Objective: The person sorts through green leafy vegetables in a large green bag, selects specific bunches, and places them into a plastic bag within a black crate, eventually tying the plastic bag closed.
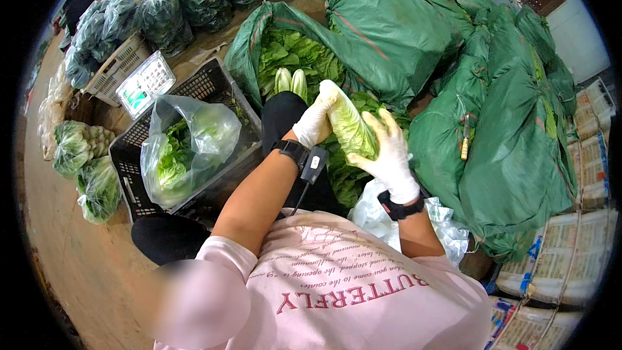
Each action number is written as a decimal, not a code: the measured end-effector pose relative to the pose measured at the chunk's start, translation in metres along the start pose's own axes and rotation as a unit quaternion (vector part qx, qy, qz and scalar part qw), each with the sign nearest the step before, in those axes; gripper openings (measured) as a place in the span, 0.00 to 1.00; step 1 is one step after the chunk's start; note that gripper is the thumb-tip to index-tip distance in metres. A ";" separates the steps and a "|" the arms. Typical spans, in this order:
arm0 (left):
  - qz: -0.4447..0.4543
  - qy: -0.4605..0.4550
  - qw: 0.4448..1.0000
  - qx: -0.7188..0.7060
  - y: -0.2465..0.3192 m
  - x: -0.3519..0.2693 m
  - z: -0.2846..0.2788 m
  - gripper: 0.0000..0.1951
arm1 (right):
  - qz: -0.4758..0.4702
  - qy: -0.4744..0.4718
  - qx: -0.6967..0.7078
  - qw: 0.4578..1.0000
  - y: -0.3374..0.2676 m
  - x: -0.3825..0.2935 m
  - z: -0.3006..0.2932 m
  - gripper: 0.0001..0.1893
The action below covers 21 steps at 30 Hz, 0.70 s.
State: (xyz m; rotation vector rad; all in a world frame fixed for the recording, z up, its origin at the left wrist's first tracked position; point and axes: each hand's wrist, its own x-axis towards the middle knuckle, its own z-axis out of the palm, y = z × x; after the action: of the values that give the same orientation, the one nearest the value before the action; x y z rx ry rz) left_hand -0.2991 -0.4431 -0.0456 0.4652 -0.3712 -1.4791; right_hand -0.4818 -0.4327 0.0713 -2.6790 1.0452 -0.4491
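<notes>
My left hand (318, 119), in a white glove, grips the pale stem end of a long leafy cabbage head (351, 129). On the other side my right hand (386, 148), gloved too, has its fingers spread against the leaves near the lower end. Just beyond my knee, two pale-stemmed heads (290, 82) lie at the mouth of a green woven sack (248, 53) full of leafy greens (291, 53). A clear plastic bag (214, 131) holding leafy heads stands in a black plastic crate (194, 199) to my left.
A digital scale (146, 82) stands behind the crate. Filled bags of greens (99, 187) lie at far left. Large green sacks (393, 34) fill the back and right; a knife (465, 138) rests on one. Clear plastic bags (374, 206) lie under my right wrist. Stacked pale crates (559, 253) stand far right.
</notes>
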 end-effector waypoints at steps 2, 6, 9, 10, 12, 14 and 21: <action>-0.037 -0.009 0.999 -0.032 0.000 0.000 -0.002 0.25 | -0.012 0.025 -0.065 0.997 -0.008 0.007 0.015 0.40; 0.012 0.025 1.000 -0.005 -0.003 -0.002 0.005 0.19 | -0.037 0.058 0.154 0.986 0.018 0.025 0.036 0.15; 0.009 0.043 0.999 0.011 0.000 0.000 0.000 0.22 | 0.021 0.024 0.331 0.943 0.037 0.027 0.032 0.09; -0.008 0.018 1.000 -0.006 0.002 0.001 -0.004 0.19 | 0.015 0.033 0.364 0.931 0.042 0.025 0.032 0.09; -0.005 0.022 1.000 -0.005 0.000 0.001 -0.007 0.19 | -0.004 0.016 0.359 0.933 0.047 0.017 0.028 0.08; -0.004 0.026 1.000 -0.004 -0.001 0.003 -0.007 0.18 | -0.054 0.006 0.361 0.931 0.055 0.008 0.030 0.09; -0.001 0.108 0.989 -0.100 0.009 0.003 -0.008 0.21 | 0.217 -0.186 0.559 0.779 0.116 -0.028 -0.014 0.11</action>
State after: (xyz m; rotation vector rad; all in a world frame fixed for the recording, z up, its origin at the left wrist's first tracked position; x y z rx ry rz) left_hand -0.2867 -0.4453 -0.0481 0.4593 -0.0514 -1.4350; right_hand -0.5782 -0.4980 0.0416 -1.3331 0.8222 -0.2757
